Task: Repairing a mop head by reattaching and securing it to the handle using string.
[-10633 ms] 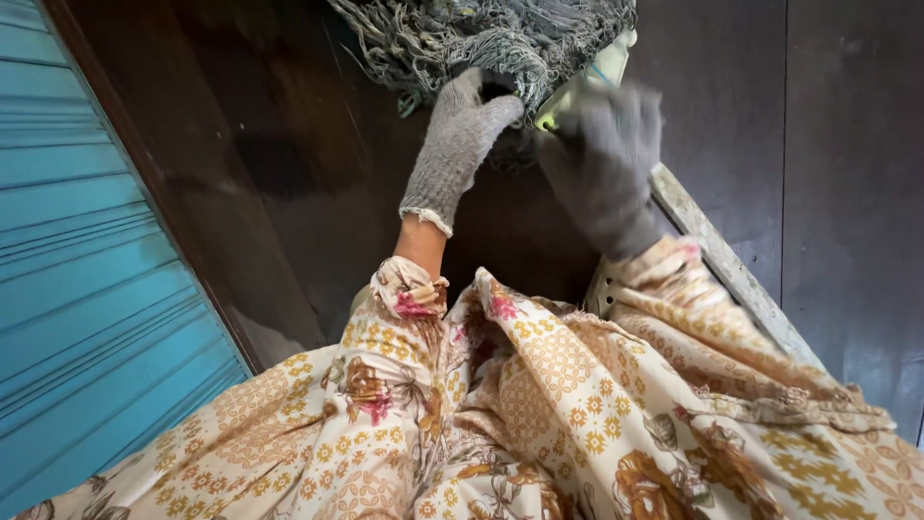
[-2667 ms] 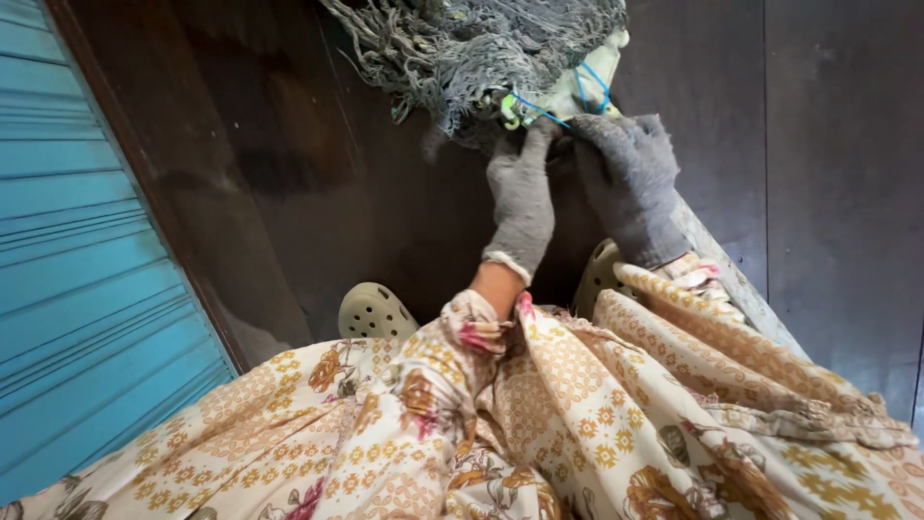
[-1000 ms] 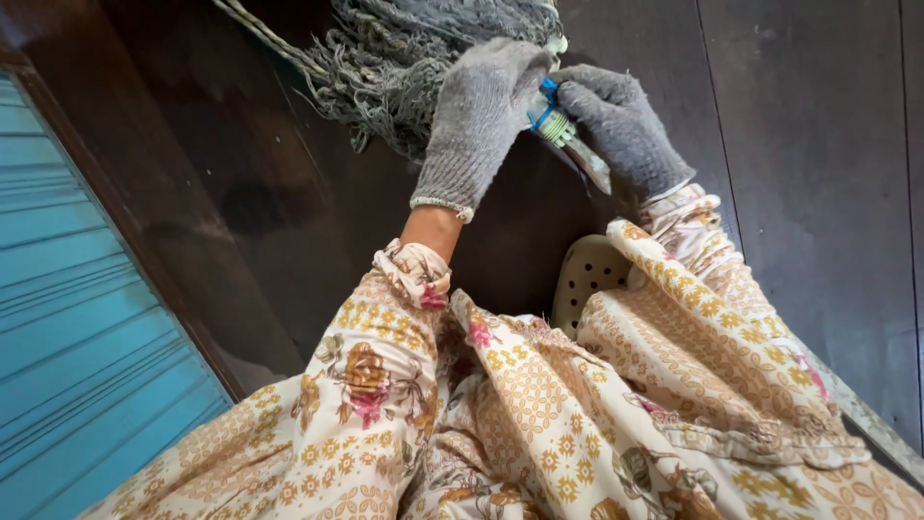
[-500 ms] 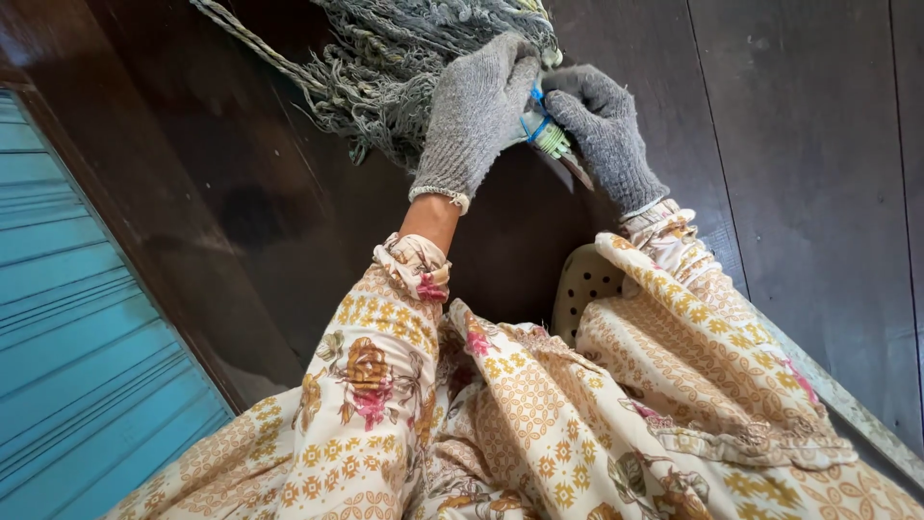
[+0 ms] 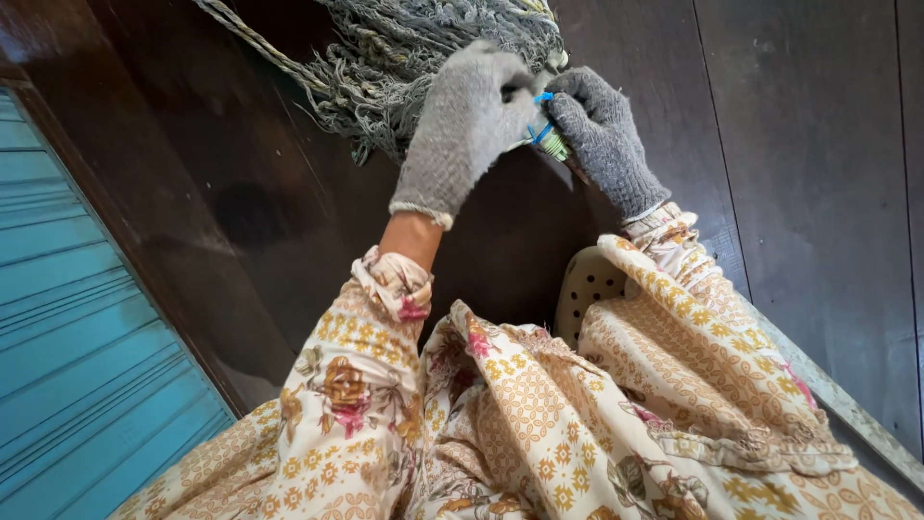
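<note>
- At the top centre of the head view, low over the dark plank floor (image 5: 818,193), lies a grey string mop head (image 5: 423,48); its neck is bound with a blue cord (image 5: 541,116) over pale green wrapping, just where both gloved hands meet.
- Left hand (image 5: 462,125), grey knit glove: fingers curled over the mop neck, thumb side pressed against the binding. It covers most of the joint, so the exact fingertip contact cannot be told.
- Right hand (image 5: 602,130), darker grey glove: fingertips drawn together, pinching at the blue cord on the far side of the neck.
- Change over the last second: the left wrist has rolled outward and dropped slightly, and the cord loop now shows between the two gloves. Judgement: the binding is being worked at, tightened or loosened; which, the view does not settle.
- Mop handle (image 5: 847,414): pale strip running down to the lower right, mostly hidden by the sleeve.
- Outward: floral yellow-and-cream garment (image 5: 539,414) fills the lower frame; a perforated cream clog (image 5: 587,289) shows beneath the right forearm; a turquoise slatted shutter (image 5: 77,318) stands at left.
</note>
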